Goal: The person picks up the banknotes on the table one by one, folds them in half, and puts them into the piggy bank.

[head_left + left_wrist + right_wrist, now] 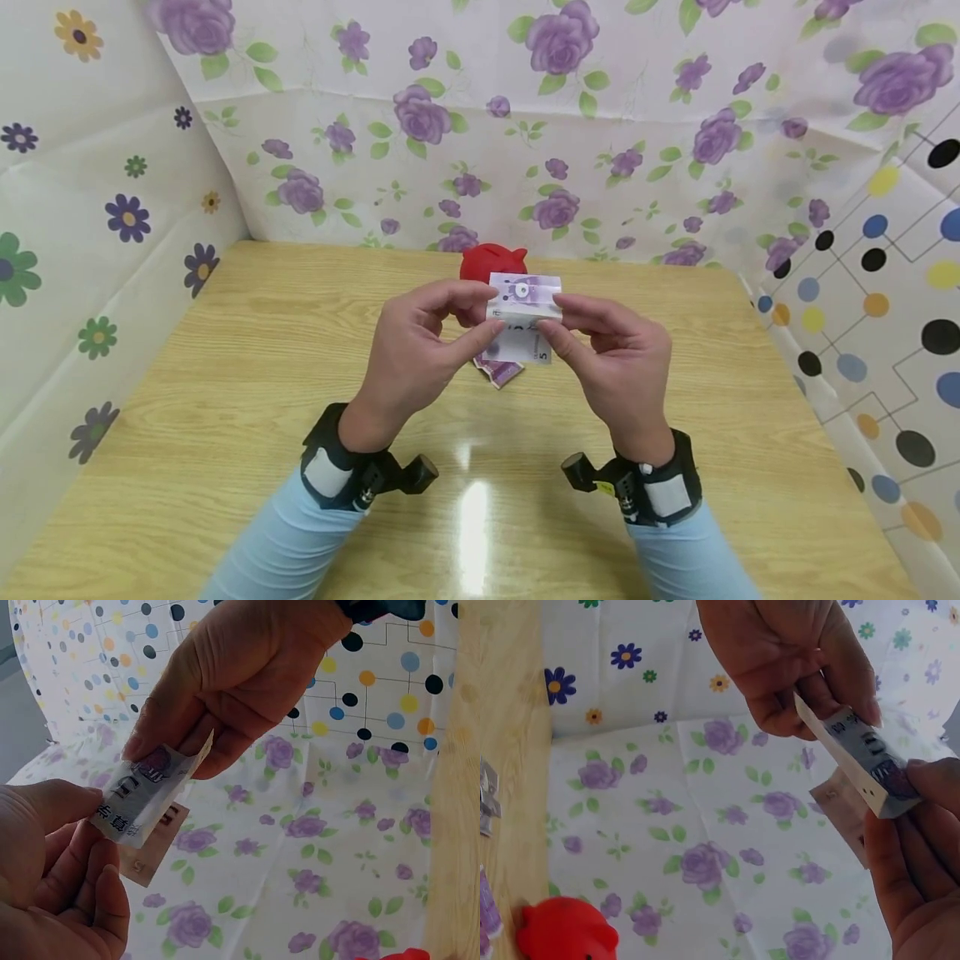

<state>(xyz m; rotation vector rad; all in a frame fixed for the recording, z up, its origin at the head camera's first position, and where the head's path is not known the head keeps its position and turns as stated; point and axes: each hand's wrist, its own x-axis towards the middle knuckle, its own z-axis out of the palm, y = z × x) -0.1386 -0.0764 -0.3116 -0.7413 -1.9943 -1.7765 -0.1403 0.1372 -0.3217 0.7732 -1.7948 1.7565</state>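
A creased purple-and-white banknote [522, 302] marked with a 5 is held up above the table, bent along a fold across its middle. My left hand [412, 350] pinches its left edge between thumb and fingers. At the right edge, my right hand [622, 358] pinches it the same way. In the left wrist view the banknote [142, 795] shows its folded flap standing away from the lower part. The right wrist view also shows that the banknote [862, 761] is gripped at both ends.
Behind the held note sits a red piggy bank [491, 260], partly covered. Folded purple paper [501, 372] lies on the wooden table [300, 333] below the hands. Patterned cloth [450, 158] hangs along the back and sides. In the right wrist view, purple paper [486, 915] shows at the left edge.
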